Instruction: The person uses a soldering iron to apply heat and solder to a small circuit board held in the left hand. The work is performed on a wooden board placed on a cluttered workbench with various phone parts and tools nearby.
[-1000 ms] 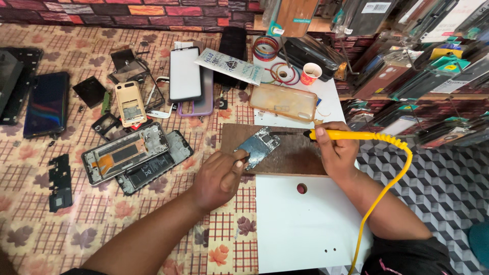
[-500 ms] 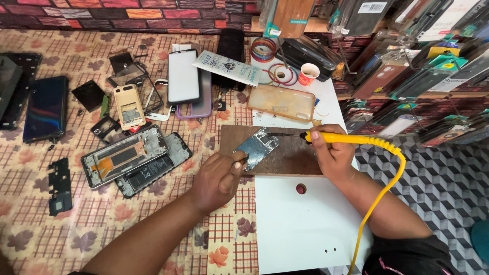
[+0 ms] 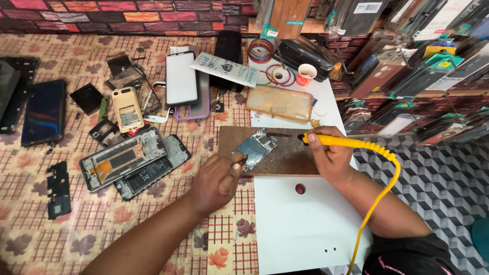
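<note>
A small phone circuit board [image 3: 257, 147] lies on a brown wooden block [image 3: 300, 158]. My left hand [image 3: 216, 181] rests at the block's left edge, and its fingertips pinch the board's lower corner. My right hand [image 3: 331, 155] grips a yellow soldering iron [image 3: 336, 141] whose dark tip points left and touches the board's upper right end. The iron's yellow cord [image 3: 379, 193] loops down past my right forearm.
Two opened phone frames [image 3: 135, 163] lie left of the block, with a dark phone [image 3: 43, 112], loose parts and a white screen [image 3: 182, 77] beyond. A clear phone case [image 3: 280, 103], tape rolls [image 3: 277, 74] and a small cup [image 3: 306, 74] sit behind. A white board [image 3: 300, 229] lies in front.
The soldering iron's tip has edged left onto the circuit board. My left hand keeps its hold on the board.
</note>
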